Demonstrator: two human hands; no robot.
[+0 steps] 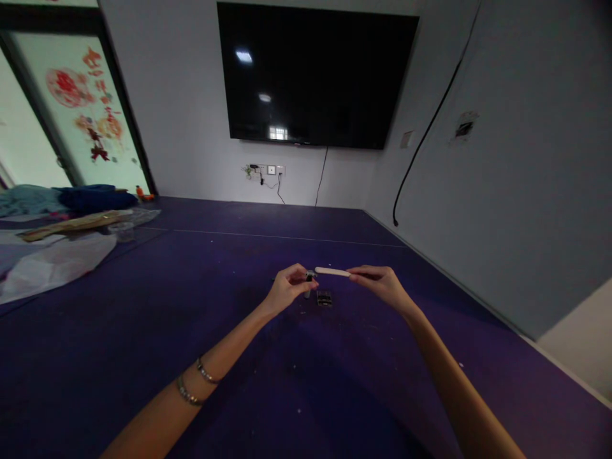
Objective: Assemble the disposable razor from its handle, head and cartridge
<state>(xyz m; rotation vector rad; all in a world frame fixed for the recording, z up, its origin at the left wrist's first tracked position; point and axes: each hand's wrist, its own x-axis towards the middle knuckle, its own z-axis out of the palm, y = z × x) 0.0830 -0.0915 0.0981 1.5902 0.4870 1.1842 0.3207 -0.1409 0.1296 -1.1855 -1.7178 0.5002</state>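
Observation:
My left hand [288, 288] pinches a small grey, roughly T-shaped object [308, 293], its stem pointing down; its kind is too small to tell. In my right hand [380, 280] is a pale flat stick with a rounded end [332, 272], gripped at its right end between thumb and fingers. The stick lies nearly level, and its left tip is at the top of the grey object; whether they touch I cannot tell. Just below, a small dark case [324, 298] rests on the purple surface [296, 395].
A large black television [315, 76] hangs on the wall ahead, above sockets [271, 170] with cords. A black cable [425, 127] dangles down the right wall. At the left lie folded cloths [95, 198], a white plastic sheet [62, 261] and a clear container [122, 231].

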